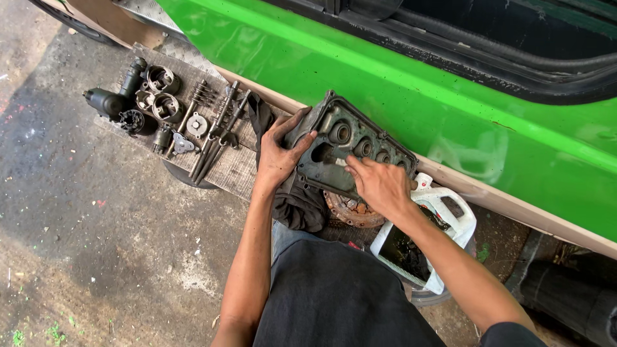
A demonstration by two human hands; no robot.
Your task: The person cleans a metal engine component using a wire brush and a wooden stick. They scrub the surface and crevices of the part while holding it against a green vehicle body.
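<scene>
Cover (350,151): dark metal engine cover, tilted up against the green vehicle (411,83).
Left hand (279,154): fingers clamped on the cover's left edge.
Right hand (379,186): fingers curled, pressing the cover's inner face.
Pistons (160,93): on a board, left of the cover.
Jug (443,212): cut-open white one, below-right of the cover.

Engine cover (347,151) between both hands, pistons (160,96) left, jug (443,212) right

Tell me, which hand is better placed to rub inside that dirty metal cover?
Probably the right hand: its fingers already lie inside the metal cover. The left hand grips the cover's edge, steadying it.
</scene>
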